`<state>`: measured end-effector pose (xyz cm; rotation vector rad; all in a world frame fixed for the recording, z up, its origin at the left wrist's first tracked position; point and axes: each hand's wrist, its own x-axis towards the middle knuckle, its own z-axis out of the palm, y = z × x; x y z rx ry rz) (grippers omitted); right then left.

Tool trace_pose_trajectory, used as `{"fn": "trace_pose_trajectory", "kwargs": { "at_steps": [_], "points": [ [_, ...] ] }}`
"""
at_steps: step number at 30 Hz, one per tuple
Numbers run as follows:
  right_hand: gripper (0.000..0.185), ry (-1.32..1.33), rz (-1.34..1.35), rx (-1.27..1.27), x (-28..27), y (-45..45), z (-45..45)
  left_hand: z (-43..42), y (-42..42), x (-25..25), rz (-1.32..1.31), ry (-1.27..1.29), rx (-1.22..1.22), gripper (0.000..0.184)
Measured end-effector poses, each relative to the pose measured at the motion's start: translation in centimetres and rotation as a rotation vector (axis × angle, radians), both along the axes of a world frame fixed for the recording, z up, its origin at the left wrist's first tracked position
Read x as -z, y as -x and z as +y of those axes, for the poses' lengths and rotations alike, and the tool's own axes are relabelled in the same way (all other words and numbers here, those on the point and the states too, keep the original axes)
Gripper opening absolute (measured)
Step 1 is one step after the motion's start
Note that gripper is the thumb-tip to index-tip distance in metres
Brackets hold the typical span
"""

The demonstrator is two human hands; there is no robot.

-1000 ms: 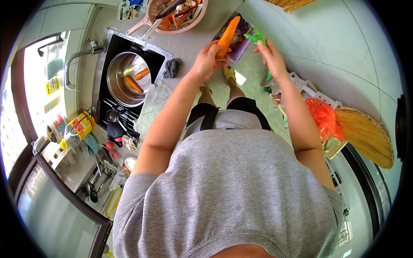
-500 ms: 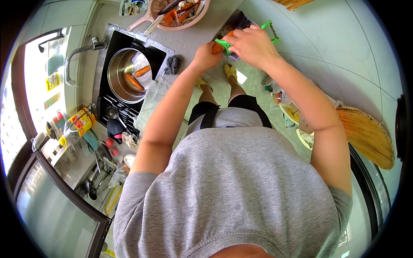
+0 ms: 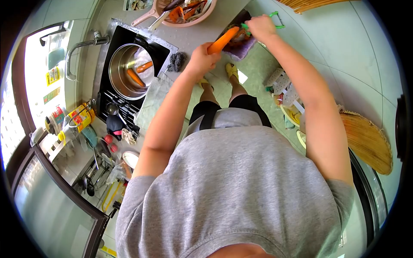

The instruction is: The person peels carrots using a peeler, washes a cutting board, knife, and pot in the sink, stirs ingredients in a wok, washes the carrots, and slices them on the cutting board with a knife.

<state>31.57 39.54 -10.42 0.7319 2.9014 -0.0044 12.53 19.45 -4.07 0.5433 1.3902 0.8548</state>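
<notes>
My left hand (image 3: 204, 59) is closed round the thick end of an orange carrot (image 3: 223, 40), whose other end points up and right. My right hand (image 3: 261, 28) grips a green peeler (image 3: 245, 26), its head close to the carrot's far end. Below both lies a bin with a purple liner (image 3: 239, 50) and dark scraps inside. In the sink to the left stands a steel pot (image 3: 115, 77) with two carrots (image 3: 136, 77) in it.
A pink strainer (image 3: 180, 23) with vegetable scraps stands on the counter (image 3: 198, 36). A dark scouring pad (image 3: 176, 61) lies beside the sink. The faucet (image 3: 86, 42) is on the left. A straw broom (image 3: 365, 139) and a white rack (image 3: 282, 81) are on the right.
My right hand has moved up and right off the carrot with the peeler. The carrot, hidden mostly half a second ago, now shows at full length beyond my left hand.
</notes>
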Motion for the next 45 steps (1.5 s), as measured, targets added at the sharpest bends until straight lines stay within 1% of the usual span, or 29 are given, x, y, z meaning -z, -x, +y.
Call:
{"fn": "trace_pose_trajectory", "kwargs": {
  "at_steps": [1, 2, 3, 4, 6, 7, 9, 10, 12, 13, 15, 16, 18, 19, 20, 21, 23, 26, 30, 32, 35, 36, 38, 39, 40, 42, 43, 45],
  "points": [
    [0.013, 0.028, -0.077, 0.122, 0.3, -0.3, 0.1, -0.1, 0.2, -0.5, -0.001, 0.004, -0.003, 0.037],
    [0.014, 0.052, -0.152, 0.247, 0.1, -0.2, 0.2, -0.1, 0.4, -0.8, -0.121, 0.062, -0.065, 0.035],
    [0.019, 0.065, -0.146, 0.304, -0.3, -0.5, 0.2, 0.1, 0.6, -1.1, -0.244, 0.119, -0.127, 0.033],
    [0.019, 0.061, -0.147, 0.303, -0.5, -0.6, 0.0, 0.1, 0.8, -1.4, -0.245, 0.116, -0.128, 0.033],
    [0.023, 0.074, -0.018, 0.362, -1.5, -1.0, -0.8, -0.2, 1.0, -1.9, -0.465, 0.097, -0.243, 0.032],
    [0.023, 0.069, -0.020, 0.364, -2.1, -1.3, -1.1, -0.2, 1.1, -1.8, -0.467, 0.094, -0.239, 0.032],
    [0.025, 0.099, 0.063, 0.463, -4.3, -1.0, -1.7, -0.3, 1.2, -1.1, -0.568, 0.098, -0.269, 0.023],
    [0.025, 0.097, 0.062, 0.459, -5.5, -0.9, -1.9, -0.4, 1.3, -0.8, -0.569, 0.095, -0.272, 0.023],
    [0.028, 0.110, 0.015, 0.456, -7.5, -0.7, -2.6, -0.5, 1.5, -0.4, -0.705, 0.114, -0.270, 0.028],
    [0.028, 0.107, 0.016, 0.459, -7.8, -0.9, -3.0, -0.5, 1.5, -0.2, -0.705, 0.112, -0.265, 0.028],
    [0.034, 0.143, 0.297, 0.249, -8.7, -1.2, -3.7, -0.4, 1.5, -0.1, -0.718, 0.130, -0.266, 0.032],
    [0.034, 0.141, 0.298, 0.250, -9.2, -1.2, -4.1, -0.4, 1.6, 0.0, -0.717, 0.128, -0.264, 0.032],
    [0.035, 0.153, 0.280, 0.085, -11.8, -0.5, -5.2, -0.4, 1.6, -0.1, -0.653, 0.121, -0.213, 0.027],
    [0.034, 0.166, 0.260, 0.062, -12.7, -0.2, -5.7, -0.4, 1.5, -0.2, -0.652, 0.123, -0.210, 0.027],
    [0.034, 0.166, 0.262, 0.066, -13.3, 0.1, -5.9, -0.3, 1.3, -0.4, -0.583, 0.140, -0.197, 0.024],
    [0.033, 0.183, 0.235, 0.011, -13.9, 0.4, -6.1, -0.1, 1.2, -0.6, -0.512, 0.155, -0.183, 0.021],
    [0.034, 0.186, 0.220, -0.058, -14.5, 0.9, -6.8, 0.1, 0.7, -0.7, -0.488, 0.155, -0.184, 0.019],
    [0.033, 0.128, 0.222, -0.107, -13.3, 1.1, -7.3, 0.3, 0.2, -0.9, -0.484, 0.155, -0.181, 0.018],
    [0.034, 0.125, 0.263, -0.071, -12.2, 1.1, -7.3, 0.0, 0.0, -0.5, -0.521, 0.146, -0.163, 0.019],
    [0.034, 0.121, 0.195, -0.035, -11.6, 1.2, -6.7, -0.2, 0.2, -0.2, -0.532, 0.138, -0.150, 0.021],
    [0.034, 0.070, 0.158, -0.054, -10.3, 1.8, -5.9, -0.2, 0.5, -0.1, -0.542, 0.139, -0.129, 0.027],
    [0.034, 0.071, 0.159, -0.053, -9.3, 1.8, -5.3, 0.0, 0.6, -0.4, -0.539, 0.144, -0.120, 0.029],
    [0.018, 0.019, 0.136, 0.011, -7.3, 1.3, -3.4, 0.0, 0.3, -1.1, -0.537, 0.158, -0.114, 0.030],
    [0.014, 0.013, 0.138, -0.016, -6.4, 1.2, -2.7, -0.2, 0.0, -1.4, -0.535, 0.170, -0.113, 0.030],
    [0.014, 0.017, 0.137, -0.013, -5.5, 1.4, -2.0, -0.4, 0.0, -1.5, -0.535, 0.175, -0.111, 0.030],
    [0.015, 0.019, 0.034, 0.003, -3.3, 1.2, -0.6, -0.1, 0.1, -1.6, -0.597, 0.122, -0.103, 0.032],
    [0.015, 0.015, 0.034, 0.003, -2.4, 0.9, -0.6, -0.2, 0.2, -1.7, -0.597, 0.118, -0.102, 0.032],
    [0.019, -0.033, 0.096, 0.096, -1.8, 0.7, -0.5, -0.3, 0.6, -2.0, -0.698, 0.101, -0.160, 0.038]
  ]
}}
